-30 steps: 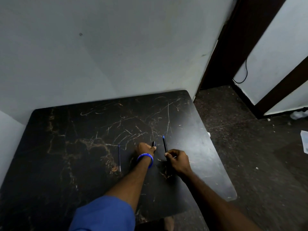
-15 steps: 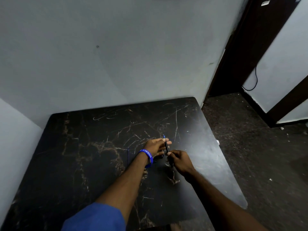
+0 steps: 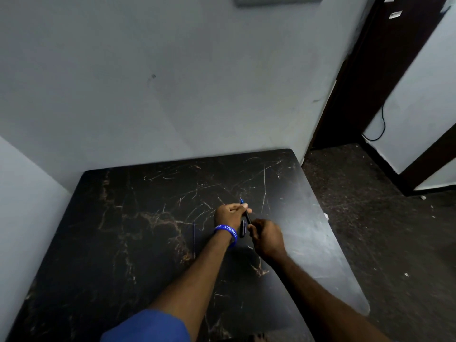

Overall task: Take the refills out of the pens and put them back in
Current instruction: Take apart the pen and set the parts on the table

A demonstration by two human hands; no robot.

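We see the left hand (image 3: 228, 213) and the right hand (image 3: 267, 236) both closed in a grip on one black pen (image 3: 247, 216) with a blue tip, just above the dark counter (image 3: 148, 233) near its right edge, while a thin blue refill (image 3: 194, 239) lies flat toward the middle.

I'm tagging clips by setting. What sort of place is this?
Probably a plain room in a home or hostel, not a workshop: a scratched dark table pushed into a corner of bare pale walls, a dark speckled floor, and a dark door frame with a loose cable beside it.
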